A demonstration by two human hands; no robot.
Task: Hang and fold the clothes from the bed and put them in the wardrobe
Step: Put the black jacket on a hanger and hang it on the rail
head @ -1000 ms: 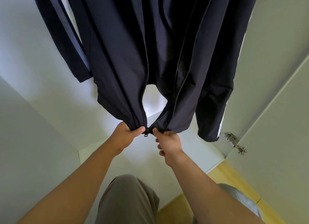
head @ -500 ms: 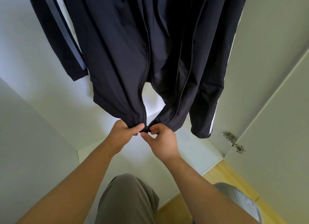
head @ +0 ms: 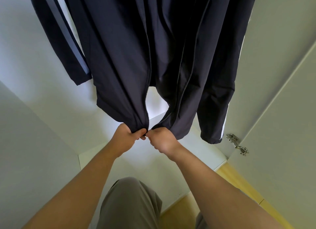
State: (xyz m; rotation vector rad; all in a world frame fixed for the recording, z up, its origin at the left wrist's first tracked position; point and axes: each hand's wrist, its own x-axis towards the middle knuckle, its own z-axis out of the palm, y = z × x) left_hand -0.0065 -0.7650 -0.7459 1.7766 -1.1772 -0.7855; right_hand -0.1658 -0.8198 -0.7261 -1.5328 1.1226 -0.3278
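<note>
Hands (head: pixel 127 140) (head: pixel 162 140) curled round hem (head: pixel 135 123), perhaps zipper (head: pixel 147 111)

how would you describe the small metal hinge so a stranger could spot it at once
Start at the dark navy zip-front jacket hanging in the pale wardrobe. Follow its white-striped sleeve down to the cuff; just beyond it, at the pale door's inner edge, sits the small silver metal hinge. Nothing else nearby is shiny.

Yellow wooden floor (head: pixel 179 211) at the bottom
</note>
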